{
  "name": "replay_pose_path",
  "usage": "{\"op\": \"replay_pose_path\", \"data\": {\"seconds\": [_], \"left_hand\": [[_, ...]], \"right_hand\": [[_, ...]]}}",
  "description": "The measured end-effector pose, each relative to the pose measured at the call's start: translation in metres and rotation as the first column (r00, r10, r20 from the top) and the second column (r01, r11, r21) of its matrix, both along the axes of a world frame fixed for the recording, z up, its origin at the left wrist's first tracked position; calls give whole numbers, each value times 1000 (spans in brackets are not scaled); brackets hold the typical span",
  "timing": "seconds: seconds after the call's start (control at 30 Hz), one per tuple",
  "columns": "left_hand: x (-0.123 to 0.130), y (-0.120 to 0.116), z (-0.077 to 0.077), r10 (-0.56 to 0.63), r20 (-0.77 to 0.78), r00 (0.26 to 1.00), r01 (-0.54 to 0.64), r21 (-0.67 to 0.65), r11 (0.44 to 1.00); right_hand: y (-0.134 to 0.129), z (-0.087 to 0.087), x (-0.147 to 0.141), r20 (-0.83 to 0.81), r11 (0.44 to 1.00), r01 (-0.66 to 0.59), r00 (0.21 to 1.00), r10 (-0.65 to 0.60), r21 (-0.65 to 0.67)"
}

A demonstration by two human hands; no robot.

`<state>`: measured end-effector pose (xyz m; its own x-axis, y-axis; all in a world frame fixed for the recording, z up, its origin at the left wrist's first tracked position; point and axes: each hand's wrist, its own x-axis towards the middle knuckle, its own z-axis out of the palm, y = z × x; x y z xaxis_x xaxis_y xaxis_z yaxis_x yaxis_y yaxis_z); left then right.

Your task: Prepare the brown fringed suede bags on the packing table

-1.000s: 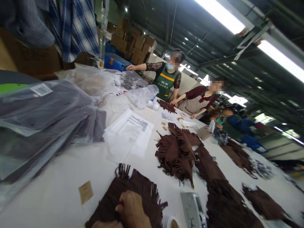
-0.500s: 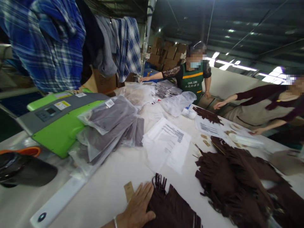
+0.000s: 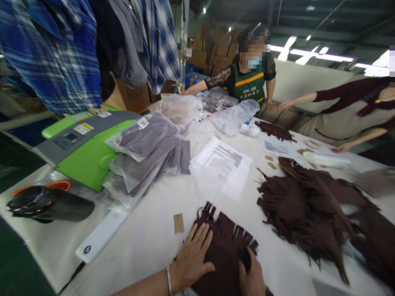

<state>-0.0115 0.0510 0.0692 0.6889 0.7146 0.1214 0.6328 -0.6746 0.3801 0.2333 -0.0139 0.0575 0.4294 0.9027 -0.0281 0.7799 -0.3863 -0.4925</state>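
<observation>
A dark brown fringed fabric piece (image 3: 225, 242) lies folded on the white table in front of me, its cut strips pointing away. My left hand (image 3: 193, 259) rests flat on its left side, fingers stretched out, with a bracelet at the wrist. At the right edge, my right hand (image 3: 253, 273) has the fabric between thumb and fingers; part of this hand is cut off by the frame's bottom. A small tan card tag (image 3: 178, 223) lies just beyond my left hand. To the right is a heap of the same brown fringed fabric (image 3: 296, 209).
Bagged grey items (image 3: 148, 144) lean by a green and grey machine (image 3: 92, 152). A dark bottle (image 3: 55, 205) and a white bar-shaped device (image 3: 101, 236) lie left. Printed clear bags (image 3: 220, 164) lie mid-table. Two people stand across; one reaches over the table with a hand (image 3: 344, 147).
My right hand has come into view and taken hold of the fabric's right edge. My left hand stays flat on it. The camera view has shifted, showing more of the near table.
</observation>
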Motion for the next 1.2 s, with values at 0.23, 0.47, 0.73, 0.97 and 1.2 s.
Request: {"op": "replay_pose_path", "data": {"seconds": [0.23, 0.47, 0.73, 0.97, 1.2], "left_hand": [[23, -14, 33, -315, 56, 947, 314, 24, 949], [-7, 2, 24, -3, 11, 1000, 1, 198, 980], [-3, 7, 16, -110, 120, 987, 108, 20, 994], [-60, 40, 40, 307, 217, 927, -254, -239, 937], [-48, 25, 36, 221, 132, 966, -159, -370, 916]], "right_hand": [[-13, 36, -7, 76, 996, 38, 997, -32, -75], [-66, 44, -11, -59, 946, 234, 972, -226, 226], [-148, 45, -34, -427, 807, 590, 735, -526, 20], [-156, 43, -45, -493, 834, 547, 707, -507, -72], [-133, 45, -51, -523, 885, 465, 746, -413, -35]]}}
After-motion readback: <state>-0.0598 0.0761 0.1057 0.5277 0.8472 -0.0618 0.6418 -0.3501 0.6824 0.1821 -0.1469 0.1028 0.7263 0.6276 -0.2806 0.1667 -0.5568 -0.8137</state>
